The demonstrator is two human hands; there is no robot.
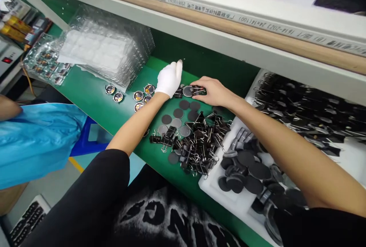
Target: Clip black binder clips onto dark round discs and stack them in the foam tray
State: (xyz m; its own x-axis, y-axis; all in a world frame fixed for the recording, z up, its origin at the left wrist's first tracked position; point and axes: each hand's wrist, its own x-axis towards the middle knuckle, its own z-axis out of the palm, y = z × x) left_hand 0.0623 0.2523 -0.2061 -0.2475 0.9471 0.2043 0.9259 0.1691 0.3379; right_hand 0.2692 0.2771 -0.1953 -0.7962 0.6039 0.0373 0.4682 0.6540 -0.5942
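My left hand [170, 78], in a white glove, is closed beside a black binder clip [178, 93]; whatever its fingers hold is hidden. My bare right hand [214, 90] pinches another binder clip [199, 91] by its wire handles. Between the two clips sits a round grey disc [188, 91]. Just below the hands, loose dark discs [184, 104] and clear-looking discs [185, 131] lie on the green tabletop [120, 115]. A heap of black binder clips [200, 144] lies nearer to me.
Round electronic parts [138, 95] stand left of my gloved hand. Behind them are stacked clear plastic trays [114, 44]. A white foam tray [213, 189] with discs and clips lies under my right arm. A shelf [183, 14] overhangs the table. A person's blue garment [37, 140] shows at left.
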